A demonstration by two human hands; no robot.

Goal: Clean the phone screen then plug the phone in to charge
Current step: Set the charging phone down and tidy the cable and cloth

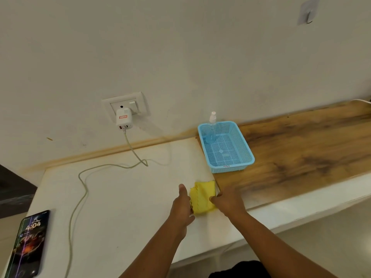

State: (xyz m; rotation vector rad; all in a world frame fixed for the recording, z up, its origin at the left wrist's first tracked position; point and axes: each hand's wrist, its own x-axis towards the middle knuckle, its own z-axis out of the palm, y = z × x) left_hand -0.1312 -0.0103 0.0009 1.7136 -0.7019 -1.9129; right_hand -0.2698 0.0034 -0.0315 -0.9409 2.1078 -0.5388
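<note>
While my left hand (181,203) and right hand (226,199) each pinch an edge of the folded yellow microfibre cloth (202,197) on the white table (124,197), the lit black smartphone (28,245) lies well apart at the table's left, its pale green charging cable (80,189) trailing from the white wall charger (124,119).

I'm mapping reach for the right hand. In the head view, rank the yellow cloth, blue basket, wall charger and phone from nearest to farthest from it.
From the right hand:
1. Yellow cloth, touching it, between both hands.
2. Blue basket, just behind it on the wooden top.
3. Wall charger, up on the wall, to the left.
4. Phone, far left at the table's near corner.
</note>
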